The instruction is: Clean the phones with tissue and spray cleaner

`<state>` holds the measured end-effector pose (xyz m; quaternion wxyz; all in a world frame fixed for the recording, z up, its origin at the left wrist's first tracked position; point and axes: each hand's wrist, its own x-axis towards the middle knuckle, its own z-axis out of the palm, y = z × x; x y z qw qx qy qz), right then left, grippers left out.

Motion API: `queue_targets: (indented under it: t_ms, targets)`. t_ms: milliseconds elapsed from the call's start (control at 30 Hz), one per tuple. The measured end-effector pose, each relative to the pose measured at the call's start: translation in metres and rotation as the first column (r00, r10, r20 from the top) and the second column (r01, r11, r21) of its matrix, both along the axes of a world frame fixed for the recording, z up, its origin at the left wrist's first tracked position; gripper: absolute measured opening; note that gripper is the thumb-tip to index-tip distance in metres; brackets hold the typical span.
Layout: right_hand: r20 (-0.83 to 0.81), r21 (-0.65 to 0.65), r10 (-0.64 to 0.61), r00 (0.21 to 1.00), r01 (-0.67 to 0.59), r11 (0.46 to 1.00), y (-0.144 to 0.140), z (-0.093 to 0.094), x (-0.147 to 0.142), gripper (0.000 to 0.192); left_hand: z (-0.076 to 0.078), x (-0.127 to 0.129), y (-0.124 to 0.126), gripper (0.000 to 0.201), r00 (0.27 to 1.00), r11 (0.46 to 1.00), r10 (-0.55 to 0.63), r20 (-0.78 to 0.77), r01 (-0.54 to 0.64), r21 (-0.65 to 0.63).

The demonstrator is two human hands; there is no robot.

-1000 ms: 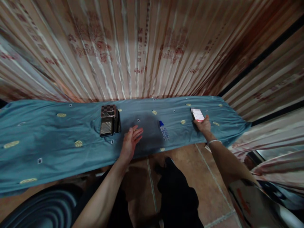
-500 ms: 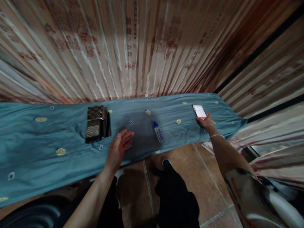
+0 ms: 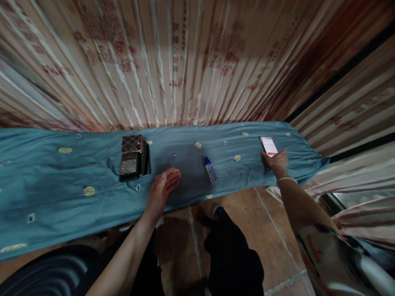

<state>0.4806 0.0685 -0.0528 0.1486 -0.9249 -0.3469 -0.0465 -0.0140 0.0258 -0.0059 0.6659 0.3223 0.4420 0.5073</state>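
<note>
At the right end of the blue cloth, my right hand (image 3: 275,158) grips the near end of a smartphone (image 3: 269,144). Its lit screen is white with a red band, and part of it is pixelated. My left hand (image 3: 166,183) is held above the cloth with its fingers stretched out and nothing in it. Between my hands lies a clear bottle with a blue cap (image 3: 211,170). To the left of my left hand sits a stack of dark, flat, glossy cases (image 3: 131,162), one of them with a checkered pattern; what they are I cannot tell.
A blue patterned cloth (image 3: 105,164) covers the long, narrow surface. Pleated curtains (image 3: 197,82) hang along its far edge. Below is a tiled floor (image 3: 231,201), and a black ribbed round object (image 3: 55,271) stands at the lower left.
The whole view has shifted, so the cloth and everything on it appear slightly further right. My right hand still holds the smartphone, and my left hand stays stretched out above the cloth.
</note>
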Motion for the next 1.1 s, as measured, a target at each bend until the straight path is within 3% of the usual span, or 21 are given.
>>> queue_targets:
  t_ms: [100,233,367,500,600,667,767,867,1100]
  targets:
    - [0.01,0.084,0.009,1.0,-0.01,0.996,0.001,0.006,-0.029,0.08,0.0,0.001,-0.003,0.055,1.0,1.0,-0.02,-0.002,0.02,0.013]
    - [-0.01,0.18,0.254,0.967,-0.248,0.952,0.008,0.015,-0.082,0.074,-0.002,0.004,-0.006,0.05,0.999,0.999,-0.034,0.009,0.034,0.006]
    - [-0.097,0.318,0.431,0.897,-0.382,0.868,0.014,0.022,-0.152,0.072,-0.005,0.008,-0.01,0.048,0.999,0.999,-0.047,0.01,0.047,0.001]
    - [-0.201,0.465,0.668,0.717,-0.53,0.709,0.015,0.028,-0.237,0.064,-0.009,0.008,-0.013,0.035,0.997,0.997,-0.072,0.031,0.071,0.026]
    - [-0.287,0.49,0.801,0.526,-0.638,0.594,0.013,0.031,-0.302,0.05,-0.009,0.001,-0.013,0.031,0.998,0.997,-0.06,0.028,0.058,0.054]
    - [-0.31,0.467,0.837,0.451,-0.695,0.547,0.009,0.03,-0.339,0.041,-0.007,-0.007,-0.011,0.033,1.0,0.997,-0.028,0.004,0.028,0.072]
    - [-0.347,0.423,0.828,0.441,-0.714,0.558,0.001,0.025,-0.378,0.022,-0.001,-0.022,-0.008,0.036,0.997,0.992,0.077,-0.014,-0.075,0.1]
    - [-0.386,0.415,0.813,0.436,-0.705,0.575,-0.006,0.017,-0.4,0.015,0.004,-0.035,-0.005,0.037,0.988,0.978,0.156,0.005,-0.155,0.139]
    - [-0.527,0.504,0.763,0.375,-0.585,0.636,-0.004,0.008,-0.404,0.006,0.007,-0.045,-0.007,0.036,0.983,0.975,0.183,0.009,-0.183,0.126]
